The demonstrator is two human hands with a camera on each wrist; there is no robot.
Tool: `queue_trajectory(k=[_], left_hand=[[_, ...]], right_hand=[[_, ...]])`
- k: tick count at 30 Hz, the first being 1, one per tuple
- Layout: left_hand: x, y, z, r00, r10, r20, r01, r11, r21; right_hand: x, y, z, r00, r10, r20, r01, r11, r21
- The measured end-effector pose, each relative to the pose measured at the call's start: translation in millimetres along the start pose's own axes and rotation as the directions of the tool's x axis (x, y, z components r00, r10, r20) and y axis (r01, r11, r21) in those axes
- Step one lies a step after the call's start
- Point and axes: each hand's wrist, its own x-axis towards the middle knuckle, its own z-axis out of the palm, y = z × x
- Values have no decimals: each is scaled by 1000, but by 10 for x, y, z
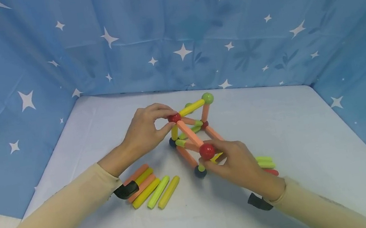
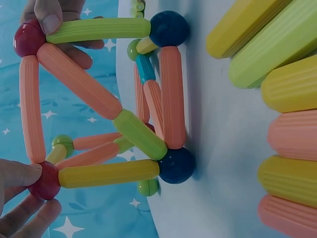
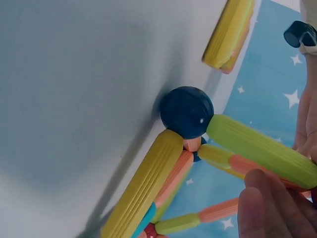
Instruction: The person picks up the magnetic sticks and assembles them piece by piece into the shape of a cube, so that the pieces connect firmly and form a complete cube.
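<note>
A ball-and-rod frame stands on the table, built of coloured magnetic-looking sticks and balls. My left hand pinches a red ball at an upper corner, between thumb and fingers. With thumb and fingers, my right hand grips another red ball at the nearer upper corner. An orange rod joins the two red balls. Below them, dark blue balls rest on the table, tied by a lower orange rod. A yellow rod, a light green rod and an orange-and-green diagonal complete this side.
Loose yellow, green and orange rods lie in a row at the left front. More green rods and a red rod lie beyond the right wrist. A light green ball tops the frame's far corner. A starry blue curtain surrounds the white table.
</note>
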Motion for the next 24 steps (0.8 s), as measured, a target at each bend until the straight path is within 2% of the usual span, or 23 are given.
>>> queue_trajectory(k=[8, 15, 21, 24], left_hand=[[-9, -21, 14, 1000, -15, -10, 15, 1000, -11], [-2, -36, 25, 1000, 1, -22, -1, 1000, -14], [-11, -26, 16, 1000, -24, -14, 23, 1000, -6], [-11, -20, 12, 999, -31, -10, 31, 1000, -5]], right_hand=[[-9, 25, 4, 998, 68, 11, -68, 987, 147], [-25, 22, 10, 996, 90, 14, -91, 983, 157], [-39, 19, -28, 996, 84, 43, -91, 979, 184], [-63, 32, -76, 997, 73, 29, -77, 980, 183]])
